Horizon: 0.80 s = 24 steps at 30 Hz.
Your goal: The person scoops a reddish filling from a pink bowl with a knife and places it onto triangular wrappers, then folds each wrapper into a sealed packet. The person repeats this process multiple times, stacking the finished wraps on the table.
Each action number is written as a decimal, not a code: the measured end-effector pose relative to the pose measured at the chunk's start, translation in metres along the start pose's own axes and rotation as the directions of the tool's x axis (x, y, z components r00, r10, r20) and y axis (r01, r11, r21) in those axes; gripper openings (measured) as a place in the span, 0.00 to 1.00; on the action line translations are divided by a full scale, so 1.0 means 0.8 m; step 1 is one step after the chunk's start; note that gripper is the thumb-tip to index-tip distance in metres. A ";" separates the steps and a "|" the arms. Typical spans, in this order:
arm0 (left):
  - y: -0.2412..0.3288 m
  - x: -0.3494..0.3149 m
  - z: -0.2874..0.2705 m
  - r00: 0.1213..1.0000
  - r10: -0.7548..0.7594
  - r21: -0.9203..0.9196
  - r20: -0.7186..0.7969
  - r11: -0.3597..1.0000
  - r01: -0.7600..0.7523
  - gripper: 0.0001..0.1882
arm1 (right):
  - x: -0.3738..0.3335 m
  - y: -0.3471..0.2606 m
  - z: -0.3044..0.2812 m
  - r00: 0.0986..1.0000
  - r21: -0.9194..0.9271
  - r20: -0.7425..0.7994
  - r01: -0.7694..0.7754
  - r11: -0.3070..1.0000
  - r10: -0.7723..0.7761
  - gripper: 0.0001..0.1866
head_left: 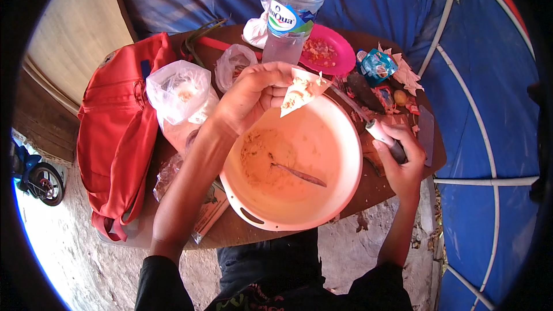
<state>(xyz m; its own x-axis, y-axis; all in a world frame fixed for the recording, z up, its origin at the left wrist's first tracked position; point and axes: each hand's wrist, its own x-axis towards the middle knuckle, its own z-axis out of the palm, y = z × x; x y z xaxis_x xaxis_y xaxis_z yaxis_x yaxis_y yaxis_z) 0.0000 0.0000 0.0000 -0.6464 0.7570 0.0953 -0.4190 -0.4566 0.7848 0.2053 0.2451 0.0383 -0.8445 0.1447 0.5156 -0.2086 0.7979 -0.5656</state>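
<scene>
Triangular sheet (300, 92), pinched in the left hand (253, 93), is above the basin (311, 220); right of the basin, the right hand (405, 158) clasps a utensil (377, 131). Spoon (299, 174) lies inside the basin.

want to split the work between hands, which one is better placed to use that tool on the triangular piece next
Probably the right hand: it grips the tool, whose metal end points toward the triangular piece. The left hand is busy holding that piece.

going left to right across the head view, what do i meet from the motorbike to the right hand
Motorbike, red bag, clear plastic bag, left hand, pale triangular piece, right hand.
</scene>
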 end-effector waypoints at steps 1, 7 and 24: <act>-0.003 0.001 0.002 1.000 0.019 0.019 -0.012 1.000 -0.019 0.11 | 0.002 -0.002 -0.003 0.998 0.078 0.001 -0.069 0.995 0.069 0.13; 0.001 -0.001 0.009 1.000 0.023 0.081 0.002 0.996 -0.023 0.10 | 0.010 -0.009 0.012 0.984 0.263 0.057 -0.180 0.948 0.171 0.13; 0.006 -0.001 0.008 0.998 -0.037 -0.075 0.052 0.996 0.040 0.12 | 0.008 -0.007 0.032 0.981 -0.169 -0.085 0.156 0.973 -0.173 0.14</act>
<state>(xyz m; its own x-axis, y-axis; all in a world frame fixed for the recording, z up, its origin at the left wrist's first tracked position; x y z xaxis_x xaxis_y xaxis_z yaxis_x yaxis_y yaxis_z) 0.0025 -0.0002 0.0076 -0.5967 0.7964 0.0981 -0.4916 -0.4595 0.7397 0.1887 0.2268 0.0282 -0.7507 0.0541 0.6584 -0.2518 0.8980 -0.3608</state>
